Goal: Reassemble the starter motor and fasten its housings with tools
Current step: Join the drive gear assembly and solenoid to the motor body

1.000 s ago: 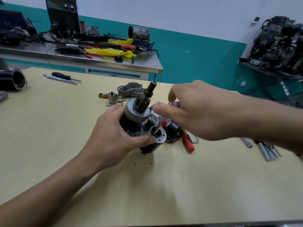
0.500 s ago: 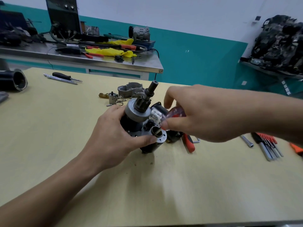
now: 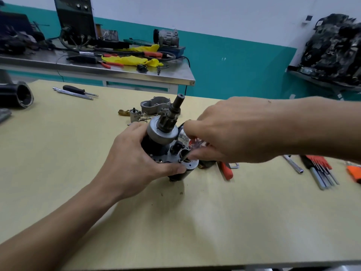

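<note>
The starter motor (image 3: 162, 133) stands upright on the tan table (image 3: 175, 222), its pinion shaft pointing up and slightly away. My left hand (image 3: 136, 159) grips the black motor body from the left, thumb lying along the silver flange. My right hand (image 3: 230, 132) holds a small screwdriver (image 3: 192, 146) with a clear and red handle; its tip meets a screw on the flange's near edge. Most of the handle is hidden inside my fingers.
A grey cast housing (image 3: 154, 104), a small solenoid part (image 3: 134, 114) and clips lie behind the motor. Red-handled pliers (image 3: 226, 170), a hex key set (image 3: 320, 171) and a socket bit (image 3: 293, 164) lie to the right. A screwdriver and rods (image 3: 76, 91) lie far left beside a black cylinder (image 3: 17, 94).
My right hand has dropped lower and turned, bringing the screwdriver tip down onto the flange's near edge. My left hand keeps its grip on the motor.
</note>
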A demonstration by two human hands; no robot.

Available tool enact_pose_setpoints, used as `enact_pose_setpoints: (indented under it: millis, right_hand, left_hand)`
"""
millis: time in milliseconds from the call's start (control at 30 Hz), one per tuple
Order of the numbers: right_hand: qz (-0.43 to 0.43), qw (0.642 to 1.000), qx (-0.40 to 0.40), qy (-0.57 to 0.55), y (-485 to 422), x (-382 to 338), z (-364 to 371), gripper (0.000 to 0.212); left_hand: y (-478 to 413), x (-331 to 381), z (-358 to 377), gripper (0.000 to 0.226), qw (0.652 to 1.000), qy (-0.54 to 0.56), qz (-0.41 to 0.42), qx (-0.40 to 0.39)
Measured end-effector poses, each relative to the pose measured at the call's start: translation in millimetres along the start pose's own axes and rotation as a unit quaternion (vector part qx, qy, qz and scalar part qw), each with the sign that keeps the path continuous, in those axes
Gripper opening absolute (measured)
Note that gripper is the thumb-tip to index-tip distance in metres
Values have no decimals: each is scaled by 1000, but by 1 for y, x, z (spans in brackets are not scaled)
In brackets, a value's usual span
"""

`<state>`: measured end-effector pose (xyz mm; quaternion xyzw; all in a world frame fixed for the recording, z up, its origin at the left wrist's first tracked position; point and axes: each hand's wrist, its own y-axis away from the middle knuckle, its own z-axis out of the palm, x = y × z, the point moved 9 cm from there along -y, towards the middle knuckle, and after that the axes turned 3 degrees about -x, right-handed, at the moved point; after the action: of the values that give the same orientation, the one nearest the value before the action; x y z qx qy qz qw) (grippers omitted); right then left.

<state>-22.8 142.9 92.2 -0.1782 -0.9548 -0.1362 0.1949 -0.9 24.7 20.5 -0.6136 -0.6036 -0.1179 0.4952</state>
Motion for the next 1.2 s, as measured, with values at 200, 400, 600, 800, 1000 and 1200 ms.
enact_pose_setpoints:
  millis: [200, 400, 600, 800, 1000, 1200]
  right_hand:
    - [-9, 996, 31, -86, -2, 6, 3, 46]
    - [24, 980, 66, -188, 2, 9, 9, 48]
    - [44, 970, 55, -232, 5, 14, 4, 45]
    - [307, 828, 254, -394, 40, 146, 46, 41]
    - [444, 817, 115, -349, 33, 157, 169, 33]
    - [448, 840, 90, -291, 26, 147, 174, 25]
  left_hand:
    - [1, 5, 3, 68, 999, -30, 27, 6]
    - [2, 8, 4, 60, 998, -43, 32, 16]
    - [2, 11, 1, 52, 998, -35, 46, 25]
    - [-4, -10, -10, 60, 998, 43, 20, 30]
    - [-9, -27, -7, 76, 996, 94, 1, 5]
    - [-11, -34, -8, 72, 994, 113, 4, 1]
